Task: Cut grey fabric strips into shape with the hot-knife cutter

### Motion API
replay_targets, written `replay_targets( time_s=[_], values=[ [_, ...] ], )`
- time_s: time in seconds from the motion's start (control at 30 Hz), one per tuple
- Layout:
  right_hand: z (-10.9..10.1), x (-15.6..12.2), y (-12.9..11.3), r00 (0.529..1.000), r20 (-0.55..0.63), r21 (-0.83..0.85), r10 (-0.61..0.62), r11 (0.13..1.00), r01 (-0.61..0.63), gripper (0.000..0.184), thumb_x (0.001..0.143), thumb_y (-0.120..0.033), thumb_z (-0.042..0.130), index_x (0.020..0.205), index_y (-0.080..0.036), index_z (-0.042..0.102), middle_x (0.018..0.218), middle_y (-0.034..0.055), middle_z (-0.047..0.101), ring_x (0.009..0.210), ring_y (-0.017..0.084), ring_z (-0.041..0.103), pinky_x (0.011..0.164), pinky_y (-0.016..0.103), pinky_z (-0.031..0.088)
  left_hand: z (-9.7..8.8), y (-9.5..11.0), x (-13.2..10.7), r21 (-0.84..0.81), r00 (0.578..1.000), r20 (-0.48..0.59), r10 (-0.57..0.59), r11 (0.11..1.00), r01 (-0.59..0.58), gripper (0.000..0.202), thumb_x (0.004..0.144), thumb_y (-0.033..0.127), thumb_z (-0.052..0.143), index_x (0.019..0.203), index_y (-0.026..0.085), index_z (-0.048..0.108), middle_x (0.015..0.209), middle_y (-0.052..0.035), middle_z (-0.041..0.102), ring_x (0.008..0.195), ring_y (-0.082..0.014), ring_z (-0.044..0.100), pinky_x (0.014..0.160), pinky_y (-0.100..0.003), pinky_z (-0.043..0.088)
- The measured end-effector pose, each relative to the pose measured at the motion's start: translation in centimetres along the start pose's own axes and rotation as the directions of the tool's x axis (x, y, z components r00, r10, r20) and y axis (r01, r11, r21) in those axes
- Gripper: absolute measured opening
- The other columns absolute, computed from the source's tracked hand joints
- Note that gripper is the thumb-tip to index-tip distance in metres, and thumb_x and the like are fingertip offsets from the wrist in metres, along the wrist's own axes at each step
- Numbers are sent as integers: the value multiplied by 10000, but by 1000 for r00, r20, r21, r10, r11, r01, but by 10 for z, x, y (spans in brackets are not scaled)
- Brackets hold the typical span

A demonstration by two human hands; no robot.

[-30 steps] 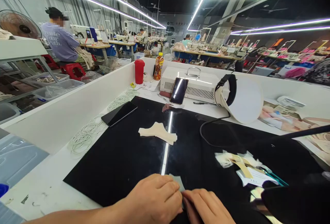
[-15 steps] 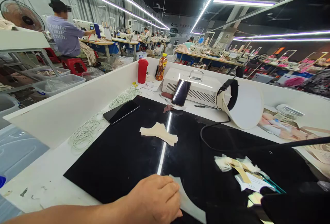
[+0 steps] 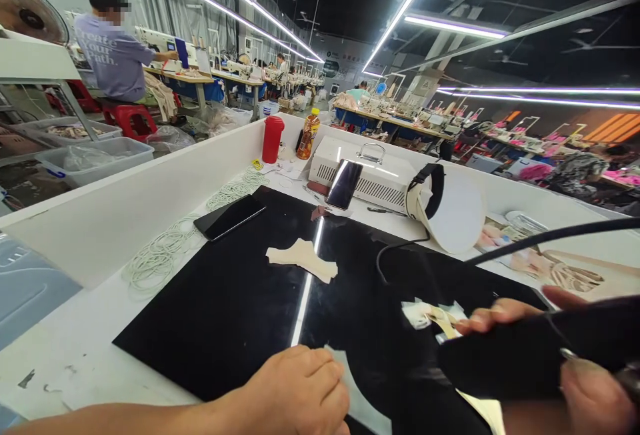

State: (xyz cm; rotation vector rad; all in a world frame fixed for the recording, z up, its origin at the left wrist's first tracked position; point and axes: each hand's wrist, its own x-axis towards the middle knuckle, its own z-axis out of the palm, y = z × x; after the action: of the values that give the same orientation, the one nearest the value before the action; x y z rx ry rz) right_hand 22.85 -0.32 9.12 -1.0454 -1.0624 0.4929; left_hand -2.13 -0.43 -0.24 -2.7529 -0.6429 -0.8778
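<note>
My left hand [image 3: 300, 388] is at the bottom middle of the black board [image 3: 225, 301], fingers curled together at the edge of a translucent curved sheet [image 3: 363, 395]. At the lower right, my right hand [image 3: 595, 391] has its fingers around a dark, rounded object [image 3: 530, 361] whose kind I cannot make out. Part of that hand is blurred, and the object covers the rest. Beyond my left hand lies a cream cut piece [image 3: 303, 258] with notched edges. Small cream and white scraps [image 3: 433, 318] lie just left of the dark object.
A phone [image 3: 230, 217] lies at the board's left corner, beside pale green cord loops [image 3: 153, 265]. Behind stand a red cup [image 3: 273, 140], a bottle [image 3: 308, 135], a white vented box [image 3: 385, 178] and a white cone-shaped shade [image 3: 457, 215]. A black cable [image 3: 550, 238] crosses at right.
My right hand has come into view at the lower right, on the dark object, which is now higher and further left. The cable has risen. My left hand stays on the translucent sheet.
</note>
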Motion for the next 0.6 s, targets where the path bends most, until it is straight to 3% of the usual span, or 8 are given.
replay_targets(
  time_s=[0.07, 0.23, 0.43, 0.6],
  values=[
    [26, -9, -10, 998, 20, 122, 56, 991, -58, 519, 767, -489, 835, 1224, -295, 684, 891, 34, 679, 761, 243, 671, 646, 436, 628, 2, 0, -1, -6, 1000, -16, 3, 1000, -3, 286, 1076, 340, 499, 899, 152, 624, 875, -52, 695, 851, -166, 687, 762, -246, 570],
    [70, -21, -17, 991, 135, 325, -21, 945, -25, 474, 745, -468, 875, 1108, -259, 653, 758, -13, 638, 596, 172, 602, 510, 330, 582, 10, 0, -2, 20, 998, -62, 5, 1000, -4, 272, 1061, 300, 500, 869, 158, 631, 879, -68, 707, 831, -173, 685, 720, -250, 570],
    [87, -24, -9, 993, 101, 327, -58, 945, 22, 385, 796, -425, 840, 1082, -258, 644, 753, -23, 630, 584, 157, 587, 510, 315, 558, 11, 1, -3, 31, 1000, -14, 12, 999, -12, 299, 1051, 378, 560, 861, 155, 618, 875, -67, 702, 798, -168, 675, 675, -240, 549],
    [88, -29, -5, 988, 130, 304, -80, 952, 37, 353, 842, -409, 812, 1111, -263, 637, 769, -21, 641, 610, 163, 607, 533, 328, 577, 10, 1, 1, 1, 992, -124, -23, 1000, 23, 320, 1068, 343, 516, 841, 150, 631, 872, -48, 708, 771, -165, 666, 613, -255, 517]
  ],
)
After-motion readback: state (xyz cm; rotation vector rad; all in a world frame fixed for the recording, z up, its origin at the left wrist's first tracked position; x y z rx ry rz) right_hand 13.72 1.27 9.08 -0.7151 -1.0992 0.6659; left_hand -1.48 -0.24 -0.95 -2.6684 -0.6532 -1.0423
